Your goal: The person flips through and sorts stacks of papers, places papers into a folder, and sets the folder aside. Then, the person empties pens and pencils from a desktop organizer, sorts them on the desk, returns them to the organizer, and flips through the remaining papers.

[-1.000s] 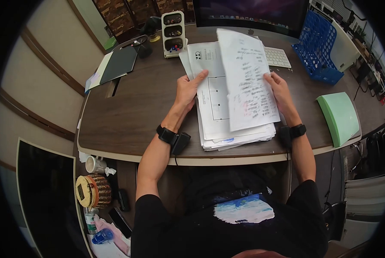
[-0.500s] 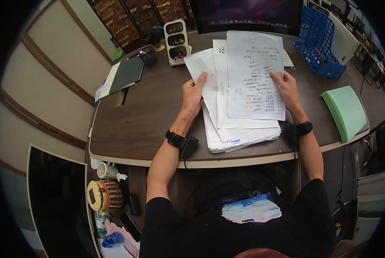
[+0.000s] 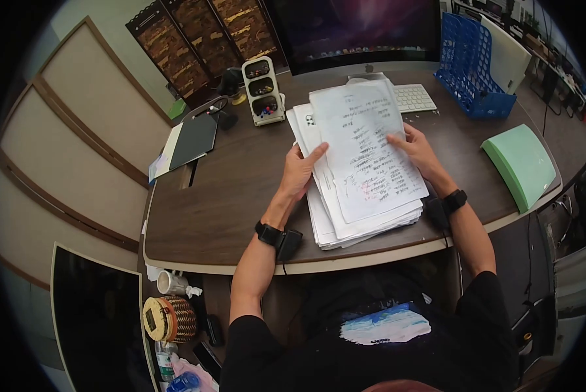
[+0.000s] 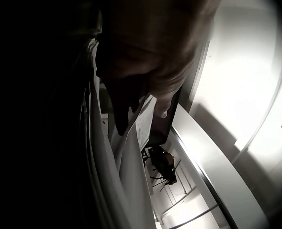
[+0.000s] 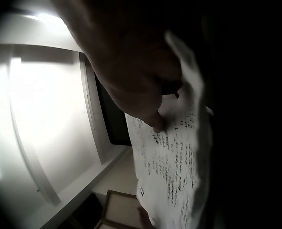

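A handwritten sheet [image 3: 365, 144], with dark lines and some red marks, lies on top of other papers over the desk. My right hand [image 3: 418, 153] pinches its right edge, thumb on the written face; in the right wrist view this hand [image 5: 131, 71] overlaps the sheet's writing [image 5: 169, 157]. On the other side, my left hand [image 3: 298, 173] grips the left edge of the white sheets beneath, thumb on top. Paper [image 4: 136, 171] runs between thumb and fingers of this hand [image 4: 150, 52] in the left wrist view. Below them is a thick paper stack [image 3: 325, 228], its edges uneven.
Beyond the papers are a white keyboard [image 3: 415, 98] and a monitor [image 3: 358, 32]. A pen holder [image 3: 264, 98] stands back left, near a dark folder [image 3: 195, 138]. To the right are a blue file rack [image 3: 472, 72] and a green box [image 3: 520, 166].
The sheets that were fanned apart are now drawn together over the stack. The handwritten sheet has moved left and lower, and both hands have come closer together.
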Motion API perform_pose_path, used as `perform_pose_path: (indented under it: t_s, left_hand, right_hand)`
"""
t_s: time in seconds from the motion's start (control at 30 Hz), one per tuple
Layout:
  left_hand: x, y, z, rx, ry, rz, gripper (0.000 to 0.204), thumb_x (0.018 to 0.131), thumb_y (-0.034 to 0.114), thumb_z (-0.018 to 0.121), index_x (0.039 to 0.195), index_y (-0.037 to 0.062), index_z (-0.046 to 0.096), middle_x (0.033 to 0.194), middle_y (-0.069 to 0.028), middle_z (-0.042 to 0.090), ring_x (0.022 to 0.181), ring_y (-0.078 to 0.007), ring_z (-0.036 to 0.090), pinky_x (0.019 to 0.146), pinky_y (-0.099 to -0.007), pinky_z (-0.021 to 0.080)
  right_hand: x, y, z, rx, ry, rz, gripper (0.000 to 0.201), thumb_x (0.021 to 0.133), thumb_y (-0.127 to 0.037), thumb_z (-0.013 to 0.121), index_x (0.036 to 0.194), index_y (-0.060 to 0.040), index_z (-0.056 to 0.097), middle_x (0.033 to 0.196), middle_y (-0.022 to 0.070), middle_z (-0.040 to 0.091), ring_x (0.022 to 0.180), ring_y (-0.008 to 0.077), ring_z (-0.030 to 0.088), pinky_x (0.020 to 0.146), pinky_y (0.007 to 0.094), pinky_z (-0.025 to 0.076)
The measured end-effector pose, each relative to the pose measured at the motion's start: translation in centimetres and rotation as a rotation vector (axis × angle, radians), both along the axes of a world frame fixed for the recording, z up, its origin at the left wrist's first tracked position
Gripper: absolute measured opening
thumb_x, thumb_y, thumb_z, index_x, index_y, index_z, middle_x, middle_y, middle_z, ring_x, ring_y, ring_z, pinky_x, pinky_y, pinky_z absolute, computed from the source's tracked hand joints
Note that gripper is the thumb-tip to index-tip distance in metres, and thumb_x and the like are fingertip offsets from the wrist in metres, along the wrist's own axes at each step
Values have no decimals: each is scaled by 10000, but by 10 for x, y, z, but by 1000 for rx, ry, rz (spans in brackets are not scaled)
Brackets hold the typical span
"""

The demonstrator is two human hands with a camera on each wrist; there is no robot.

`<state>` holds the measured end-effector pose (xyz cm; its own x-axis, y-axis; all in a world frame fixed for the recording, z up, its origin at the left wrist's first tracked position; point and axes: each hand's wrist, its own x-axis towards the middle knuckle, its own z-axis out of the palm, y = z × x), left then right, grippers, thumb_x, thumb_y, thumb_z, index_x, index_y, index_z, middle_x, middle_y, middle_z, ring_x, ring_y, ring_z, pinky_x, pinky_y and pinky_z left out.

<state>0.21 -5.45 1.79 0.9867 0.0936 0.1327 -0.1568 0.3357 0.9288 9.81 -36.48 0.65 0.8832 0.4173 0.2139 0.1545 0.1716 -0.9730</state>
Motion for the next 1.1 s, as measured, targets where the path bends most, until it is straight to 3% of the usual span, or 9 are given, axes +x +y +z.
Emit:
perform_pose_path:
  t_s: [0.2, 0.3, 0.43, 0.7, 0.9, 0.97, 1.03, 1.07, 1.1]
  left_hand:
    - [-10, 0, 3, 137, -47, -57, 481, 1027, 174, 800, 1374, -102, 612, 1284, -179, 739, 1106, -230, 745, 959, -352, 620]
    - [-8, -1, 3, 112, -26, -3, 482, 1030, 163, 794, 1387, -100, 605, 1278, -171, 742, 1093, -220, 746, 954, -353, 621]
    - [-12, -9, 8, 159, -24, -37, 504, 1033, 153, 788, 1423, -90, 581, 1329, -170, 723, 1107, -216, 740, 972, -355, 615]
    - [4, 1, -15, 79, -48, -60, 474, 1067, 134, 733, 1470, -41, 555, 1336, -151, 718, 1104, -207, 751, 920, -341, 644]
    - [16, 55, -18, 401, -115, 213, 395, 1065, 177, 740, 1411, 22, 629, 1297, -133, 738, 1080, -202, 754, 903, -338, 624]
    - [23, 76, -28, 851, -161, 398, 403, 1028, 219, 786, 1356, 13, 672, 1257, -139, 732, 1049, -210, 730, 920, -355, 587]
    - [13, 76, -22, 978, -11, 457, 420, 1001, 259, 810, 1328, 22, 694, 1154, -129, 733, 1011, -222, 703, 934, -374, 564]
    - [14, 77, -22, 1037, 16, 475, 501, 985, 324, 828, 1364, 36, 670, 1075, -122, 722, 993, -217, 692, 909, -374, 561]
    - [12, 76, -23, 1044, 9, 460, 501, 985, 324, 828, 1364, 36, 670, 1075, -122, 722, 993, -217, 692, 909, -374, 561]
  right_hand:
    - [-14, 9, 10, -60, -41, 48, 478, 1079, -192, 718, 1460, 49, 558, 1295, 170, 726, 1128, 189, 735, 933, 312, 626]
    - [-14, 12, 9, -123, -100, -2, 673, 1065, -256, 748, 1563, 55, 419, 1454, 202, 616, 1328, 225, 612, 1126, 355, 508]
    - [-32, 11, 23, -109, -78, 162, 782, 1075, -310, 731, 1643, 51, 333, 1530, 213, 572, 1425, 245, 538, 1186, 371, 453]
    - [-4, -6, 10, -153, -182, 131, 549, 1089, -148, 679, 1555, 43, 463, 1407, 161, 661, 1252, 189, 661, 1046, 325, 556]
    - [44, -91, 21, -39, -120, -157, 488, 1032, -66, 682, 1490, 47, 558, 1335, 156, 720, 1141, 179, 712, 971, 335, 592]
    - [58, -118, 16, -104, -168, -279, 491, 1002, -67, 678, 1470, 43, 582, 1299, 166, 740, 1120, 197, 724, 953, 348, 589]
    - [66, -145, 5, -549, -300, -432, 506, 947, -80, 680, 1443, -10, 614, 1271, 200, 757, 1135, 276, 746, 982, 392, 578]
    - [69, -151, -2, -706, -338, -558, 520, 908, -81, 660, 1425, -43, 624, 1242, 241, 758, 1174, 396, 734, 1017, 476, 565]
    - [69, -155, -10, -703, -328, -572, 520, 908, -81, 660, 1425, -43, 624, 1242, 241, 758, 1174, 396, 734, 1017, 476, 565]
